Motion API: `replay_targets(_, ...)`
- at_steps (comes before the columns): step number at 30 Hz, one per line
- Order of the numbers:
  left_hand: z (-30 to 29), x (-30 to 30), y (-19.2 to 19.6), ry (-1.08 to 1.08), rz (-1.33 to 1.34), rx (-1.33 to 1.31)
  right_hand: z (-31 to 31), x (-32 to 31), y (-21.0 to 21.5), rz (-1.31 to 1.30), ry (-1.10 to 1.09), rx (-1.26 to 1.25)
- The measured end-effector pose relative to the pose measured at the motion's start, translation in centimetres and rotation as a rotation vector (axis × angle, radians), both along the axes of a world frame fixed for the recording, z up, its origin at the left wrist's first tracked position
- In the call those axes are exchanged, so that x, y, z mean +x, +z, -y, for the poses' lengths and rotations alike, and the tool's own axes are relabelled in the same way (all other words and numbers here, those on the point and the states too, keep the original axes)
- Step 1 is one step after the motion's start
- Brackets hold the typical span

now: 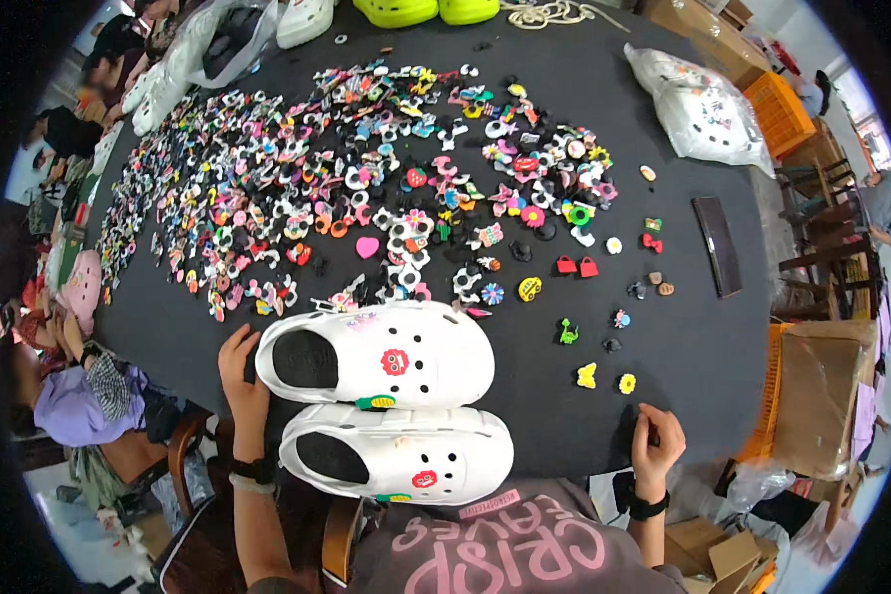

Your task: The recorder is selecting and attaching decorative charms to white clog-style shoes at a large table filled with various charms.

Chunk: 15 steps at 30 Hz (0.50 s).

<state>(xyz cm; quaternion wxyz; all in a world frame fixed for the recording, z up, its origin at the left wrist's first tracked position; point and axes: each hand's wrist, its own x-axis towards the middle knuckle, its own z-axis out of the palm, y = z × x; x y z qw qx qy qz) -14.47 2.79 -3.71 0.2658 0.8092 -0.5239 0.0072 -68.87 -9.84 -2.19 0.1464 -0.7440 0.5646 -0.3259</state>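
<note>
Two white clogs sit side by side at the near edge of the black tabletop, toes to the R, dark insoles showing. Far clog has a red face charm on the toe & a corn charm low on its near side. Near clog has a similar red charm on top & a green-yellow charm at its near side.

L hand is at the far clog's heel, fingers loosely bent & not closed round it; can't tell if they touch. R hand is at the tabletop edge, well R of the clogs, fingers curled in w/ thumb against them; can't tell if anything small is pinched.

Closest charm to R hand = yellow sunflower charm, w/ a yellow butterfly charm just L of it. Beyond: green dino charm, two red handbag charms, red bow charm, all loose. Big spread of mixed charms covers the L & mid tabletop, incl. a pink heart charm.

R side: dark flat bar, & a clear plastic bag w/ white footwear in it, far R corner. Lime clogs & pale cord at far edge. Co-worker in purple sits off to L.
</note>
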Motion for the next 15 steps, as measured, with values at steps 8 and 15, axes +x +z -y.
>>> replay_targets(8,0.4,-0.2,0.0,-0.04,0.06,-0.017,0.7,0.0,0.9,-0.169,0.382,-0.03)
replay_targets(15,0.1,-0.3,-0.3,-0.02,0.08,-0.052,0.7,-0.3,1.1,-0.211,0.548,-0.008)
